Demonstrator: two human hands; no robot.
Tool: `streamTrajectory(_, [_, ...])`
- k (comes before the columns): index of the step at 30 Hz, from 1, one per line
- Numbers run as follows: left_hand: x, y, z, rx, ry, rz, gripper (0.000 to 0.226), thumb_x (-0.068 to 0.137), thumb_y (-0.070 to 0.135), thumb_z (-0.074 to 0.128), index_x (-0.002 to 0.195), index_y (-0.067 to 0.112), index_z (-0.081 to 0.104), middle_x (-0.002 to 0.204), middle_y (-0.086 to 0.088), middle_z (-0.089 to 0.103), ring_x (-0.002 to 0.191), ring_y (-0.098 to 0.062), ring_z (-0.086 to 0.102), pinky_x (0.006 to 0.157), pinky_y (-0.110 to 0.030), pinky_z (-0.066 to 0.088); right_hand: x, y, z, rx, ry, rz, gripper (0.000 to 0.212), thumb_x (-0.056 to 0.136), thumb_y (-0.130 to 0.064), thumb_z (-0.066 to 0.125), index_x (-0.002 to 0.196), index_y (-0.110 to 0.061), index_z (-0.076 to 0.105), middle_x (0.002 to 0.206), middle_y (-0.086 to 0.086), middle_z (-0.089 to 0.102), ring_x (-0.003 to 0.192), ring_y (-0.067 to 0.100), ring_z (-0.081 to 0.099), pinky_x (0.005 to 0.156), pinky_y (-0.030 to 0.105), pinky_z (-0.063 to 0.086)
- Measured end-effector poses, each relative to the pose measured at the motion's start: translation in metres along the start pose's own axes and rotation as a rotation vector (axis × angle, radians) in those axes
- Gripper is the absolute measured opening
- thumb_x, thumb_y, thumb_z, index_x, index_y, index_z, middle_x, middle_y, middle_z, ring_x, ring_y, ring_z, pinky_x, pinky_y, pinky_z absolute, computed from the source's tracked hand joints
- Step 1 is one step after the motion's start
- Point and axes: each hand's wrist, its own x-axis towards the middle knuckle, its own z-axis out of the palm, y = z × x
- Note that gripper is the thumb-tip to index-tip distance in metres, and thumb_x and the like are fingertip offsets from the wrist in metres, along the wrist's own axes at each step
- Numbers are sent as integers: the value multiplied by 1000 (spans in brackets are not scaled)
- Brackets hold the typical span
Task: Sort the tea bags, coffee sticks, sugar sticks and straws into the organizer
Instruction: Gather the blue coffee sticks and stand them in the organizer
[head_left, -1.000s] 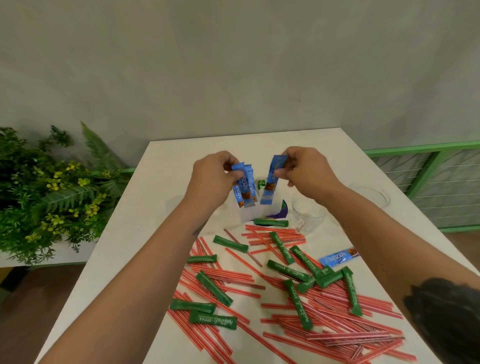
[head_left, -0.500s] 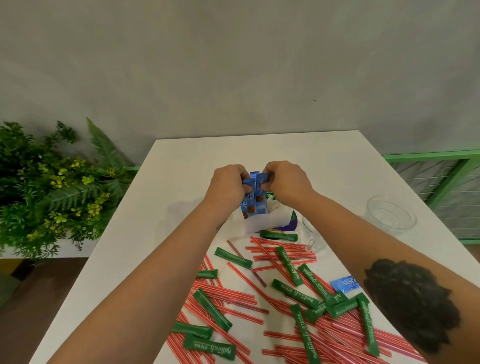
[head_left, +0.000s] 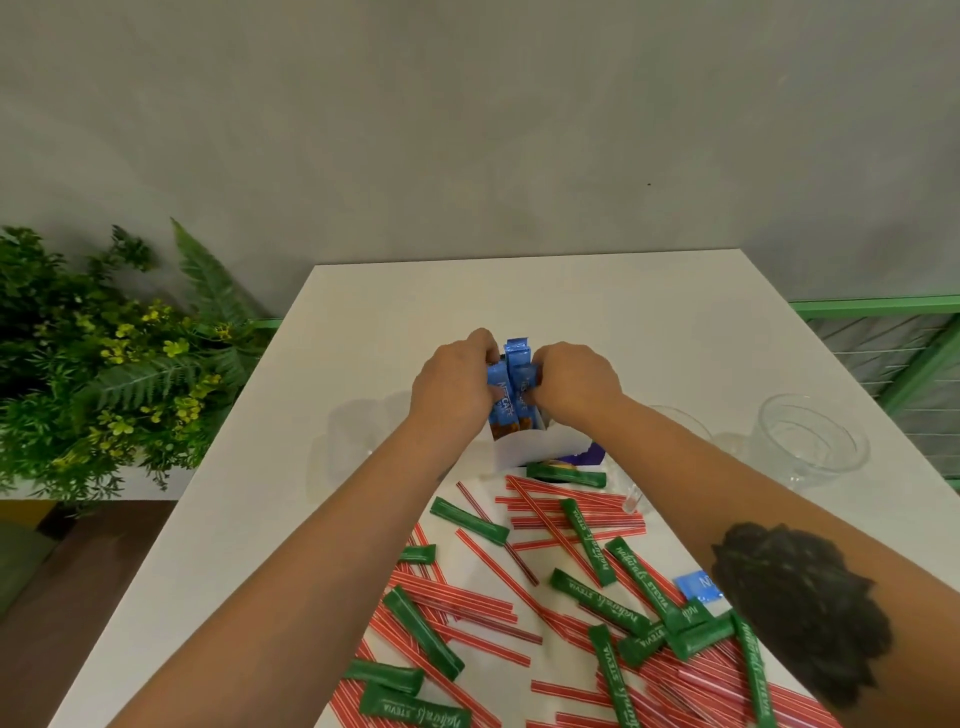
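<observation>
Far half of the white table (head_left: 467, 301) is bare, open approach from behind and from the left edge. Near side is cluttered with red striped straws (head_left: 566, 512) and green stevia sugar sticks (head_left: 470, 521); right flank blocked by a clear glass cup (head_left: 808, 441). Both forearms converge on the white cardboard organizer (head_left: 540, 449), closing its front.

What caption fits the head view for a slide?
Both hands lower blue coffee sticks into white organizer; green sugar sticks, red straws remain scattered.

I seem to be in a café corner or an office break area, though I can't tell which. My white worktop (head_left: 363, 322) stands against a plain grey wall (head_left: 467, 130), with a planter of ferns and yellow flowers (head_left: 104, 364) on my left and a green-framed mesh railing (head_left: 893, 353) on my right. Wood floor (head_left: 78, 561) shows below the planter.
</observation>
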Motion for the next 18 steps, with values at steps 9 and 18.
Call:
streamTrajectory(9, [-14,8,-2,88,88,27,51,76,22,75,118,18,46,117,-4,45,89,-21,55,64,-30,37,-17,4,-12,85,109,-42,38,81,-24,69,109,-14,45,91,4,61,73,21,52,67,31,37])
streamTrajectory(18, [-52,33,5,-60,102,100,32,81,34,69,106,23,52,107,5,52,91,-14,56,68,-26,41,-79,31,-53,266,171,25,21,82,-29,69,97,-23,56,87,-3,64,83,18,60,83,36,49])
